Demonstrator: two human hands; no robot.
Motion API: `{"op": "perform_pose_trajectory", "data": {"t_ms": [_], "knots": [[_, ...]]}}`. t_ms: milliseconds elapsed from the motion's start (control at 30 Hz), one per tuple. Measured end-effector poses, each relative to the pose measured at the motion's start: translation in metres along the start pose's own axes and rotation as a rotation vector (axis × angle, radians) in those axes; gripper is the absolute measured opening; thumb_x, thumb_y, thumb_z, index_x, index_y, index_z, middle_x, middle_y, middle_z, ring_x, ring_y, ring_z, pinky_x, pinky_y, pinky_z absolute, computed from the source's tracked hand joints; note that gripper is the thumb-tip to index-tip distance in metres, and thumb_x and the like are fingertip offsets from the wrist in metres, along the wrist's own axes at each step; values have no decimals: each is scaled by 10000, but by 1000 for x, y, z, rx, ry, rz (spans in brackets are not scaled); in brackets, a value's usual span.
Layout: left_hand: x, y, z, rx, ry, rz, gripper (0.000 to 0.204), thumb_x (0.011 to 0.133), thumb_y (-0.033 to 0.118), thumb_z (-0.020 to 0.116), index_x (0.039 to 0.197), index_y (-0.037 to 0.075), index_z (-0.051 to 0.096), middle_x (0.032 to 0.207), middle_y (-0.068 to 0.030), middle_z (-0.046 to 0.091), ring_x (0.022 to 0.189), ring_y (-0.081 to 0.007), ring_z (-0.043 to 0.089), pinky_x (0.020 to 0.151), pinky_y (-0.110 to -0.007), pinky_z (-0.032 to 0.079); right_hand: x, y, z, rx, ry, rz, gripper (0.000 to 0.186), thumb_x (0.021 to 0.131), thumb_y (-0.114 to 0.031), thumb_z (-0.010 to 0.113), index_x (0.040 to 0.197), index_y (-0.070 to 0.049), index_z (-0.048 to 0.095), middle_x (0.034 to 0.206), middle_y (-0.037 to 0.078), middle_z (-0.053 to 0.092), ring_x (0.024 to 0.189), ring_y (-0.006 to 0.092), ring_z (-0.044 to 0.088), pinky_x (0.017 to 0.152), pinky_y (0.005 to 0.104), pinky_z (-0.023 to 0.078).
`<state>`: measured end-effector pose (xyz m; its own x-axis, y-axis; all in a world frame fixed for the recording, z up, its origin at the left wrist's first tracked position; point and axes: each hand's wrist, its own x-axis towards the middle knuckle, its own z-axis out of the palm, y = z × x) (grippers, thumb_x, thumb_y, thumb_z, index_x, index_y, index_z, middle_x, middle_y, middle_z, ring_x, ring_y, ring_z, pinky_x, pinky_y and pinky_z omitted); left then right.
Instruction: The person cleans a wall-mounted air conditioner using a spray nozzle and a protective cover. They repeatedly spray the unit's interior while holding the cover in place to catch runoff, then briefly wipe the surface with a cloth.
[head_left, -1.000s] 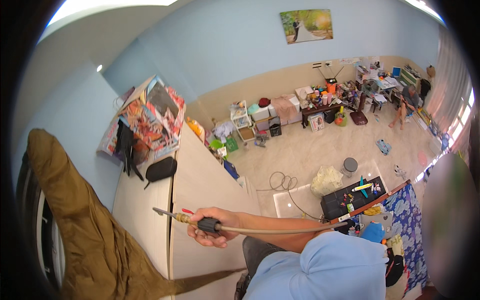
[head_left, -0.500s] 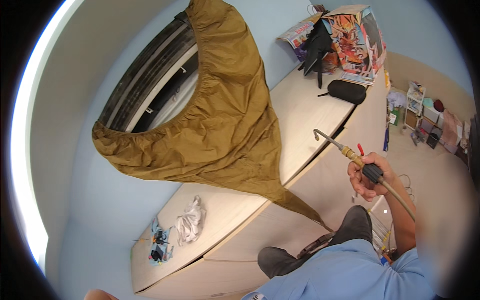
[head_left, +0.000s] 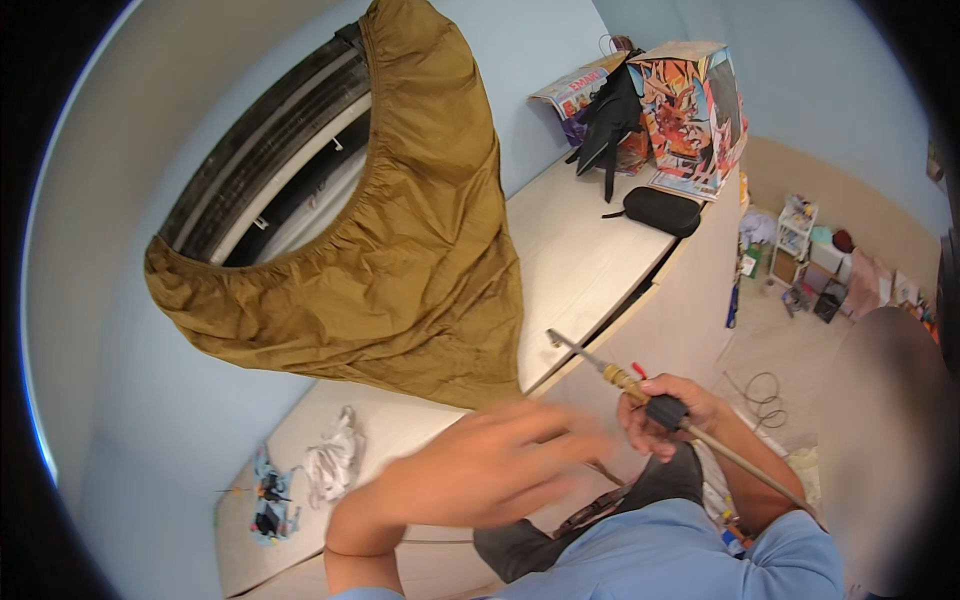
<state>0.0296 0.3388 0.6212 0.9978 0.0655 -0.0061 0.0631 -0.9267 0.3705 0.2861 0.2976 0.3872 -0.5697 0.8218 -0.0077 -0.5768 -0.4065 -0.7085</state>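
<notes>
My right hand (head_left: 692,398) grips a spray wand (head_left: 622,380) by its black grip. The wand has a bent metal nozzle, brass fittings and a red lever, and a hose runs back from it past my arm. My left hand (head_left: 500,462), blurred by motion, reaches across toward the wand with its fingers stretched out and nothing visible in them. Beyond it hangs a brown cloth cover (head_left: 430,250) with a gathered elastic edge. It wraps around what looks like an opened wall-mounted air conditioner (head_left: 270,150). My left hand hides the cover's lower tail.
Below the cover runs a light wooden cabinet top (head_left: 560,240). On it stand a black case (head_left: 662,211), a black bag (head_left: 607,115), a picture-covered box (head_left: 690,120), a crumpled white cloth (head_left: 335,455) and a blue patterned pouch (head_left: 270,505). A cable (head_left: 765,400) lies coiled on the floor.
My left hand has risen into view from the lower left and moved right, near the wand. My right hand with the wand has shifted left and down in the picture, and the whole view has swung slightly.
</notes>
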Motion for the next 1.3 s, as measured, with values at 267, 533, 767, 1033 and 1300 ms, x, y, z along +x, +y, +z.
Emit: {"op": "perform_pose_trajectory", "data": {"t_ms": [267,533,767,1033,1300], "knots": [[69,6,127,-211,451,450,472,881,318,700,1258,53,602,1338,-208,530,1260,-377,515,1055,-512,412,27,3,53,-17,51,221,577,997,-520,430,1126,16,601,852,206,690,554,243,628,527,356,541],[122,123,133,-425,244,662,383,886,450,689,911,68,704,796,-131,718,756,-348,696,640,-491,542,77,-23,22,70,-389,272,629,980,-504,395,1131,84,562,870,286,665,576,301,628,557,398,543],[107,125,145,-742,32,585,317,897,353,703,993,53,660,925,-137,642,883,-312,613,749,-464,486,89,-68,6,-11,-378,363,645,967,-513,401,1148,80,580,902,299,662,624,327,636,611,417,567],[-8,3,89,-173,516,189,438,898,344,707,1225,74,598,1259,-170,557,1201,-353,541,1018,-518,435,93,-51,23,-46,-453,326,631,952,-506,421,1131,78,581,906,283,671,664,329,662,602,396,562],[-87,-91,44,133,250,-353,325,923,454,658,1045,160,724,921,-33,669,962,-257,647,832,-442,504,66,-3,50,89,-661,199,671,940,-541,439,1044,110,565,865,253,673,659,279,659,526,357,529]]}}
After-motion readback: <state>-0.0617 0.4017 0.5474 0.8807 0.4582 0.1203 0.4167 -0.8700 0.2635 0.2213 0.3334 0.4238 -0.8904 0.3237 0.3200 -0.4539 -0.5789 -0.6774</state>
